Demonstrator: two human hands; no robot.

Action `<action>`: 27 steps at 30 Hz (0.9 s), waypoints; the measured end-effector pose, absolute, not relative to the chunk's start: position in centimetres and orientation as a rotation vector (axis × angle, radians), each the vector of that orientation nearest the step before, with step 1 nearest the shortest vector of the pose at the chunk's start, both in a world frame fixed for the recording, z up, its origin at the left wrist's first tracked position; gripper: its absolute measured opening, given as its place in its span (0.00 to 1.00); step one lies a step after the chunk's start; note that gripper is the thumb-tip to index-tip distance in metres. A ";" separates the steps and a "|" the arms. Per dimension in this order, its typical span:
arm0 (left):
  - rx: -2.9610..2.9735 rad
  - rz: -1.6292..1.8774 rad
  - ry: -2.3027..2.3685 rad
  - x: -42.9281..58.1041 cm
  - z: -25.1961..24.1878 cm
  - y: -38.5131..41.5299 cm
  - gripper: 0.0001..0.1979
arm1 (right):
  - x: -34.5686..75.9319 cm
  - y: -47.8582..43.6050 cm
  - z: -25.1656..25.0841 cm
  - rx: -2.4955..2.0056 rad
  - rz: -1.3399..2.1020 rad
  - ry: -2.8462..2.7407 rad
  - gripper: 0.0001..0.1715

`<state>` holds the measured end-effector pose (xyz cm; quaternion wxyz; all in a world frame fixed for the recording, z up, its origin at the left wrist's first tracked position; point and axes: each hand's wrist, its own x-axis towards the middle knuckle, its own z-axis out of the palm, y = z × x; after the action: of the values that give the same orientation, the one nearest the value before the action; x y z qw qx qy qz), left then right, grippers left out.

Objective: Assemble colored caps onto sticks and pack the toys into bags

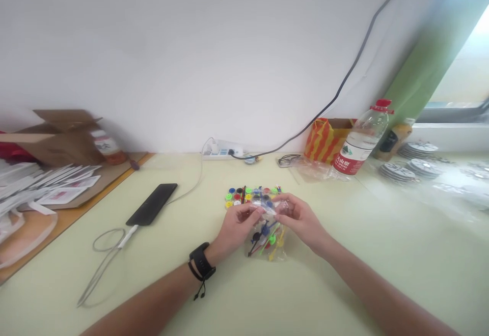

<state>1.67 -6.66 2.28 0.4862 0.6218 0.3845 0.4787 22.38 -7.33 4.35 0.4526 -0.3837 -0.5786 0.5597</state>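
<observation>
Workrm: tbl, disc stks, ctn.

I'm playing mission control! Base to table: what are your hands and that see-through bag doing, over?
Left grip, right grip: both pinching clear bag near its top. Coloured pieces inside. Coloured discs close behind; phone off left.

The pale yellow-green tabletop carries a black phone and its cable at left, small colourful round pieces near the middle, and a white power strip along the back edge. To the right stand a large bottle, a striped bag and stacked flat discs.
</observation>
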 end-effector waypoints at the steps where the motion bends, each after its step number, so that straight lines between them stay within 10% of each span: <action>1: 1.498 1.170 0.942 1.6 2.4 -6.7 0.16 | 22.5 -7.3 4.4 -0.955 1.384 -1.417 0.24; 27: 1.310 1.188 0.898 -0.7 4.1 -4.8 0.11 | 24.5 -5.9 4.2 -0.977 1.230 -1.487 0.19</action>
<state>-0.73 -4.84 4.06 0.5474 0.5526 0.3791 0.5012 24.54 -5.88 4.23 0.4701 -0.3987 -0.6067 0.5020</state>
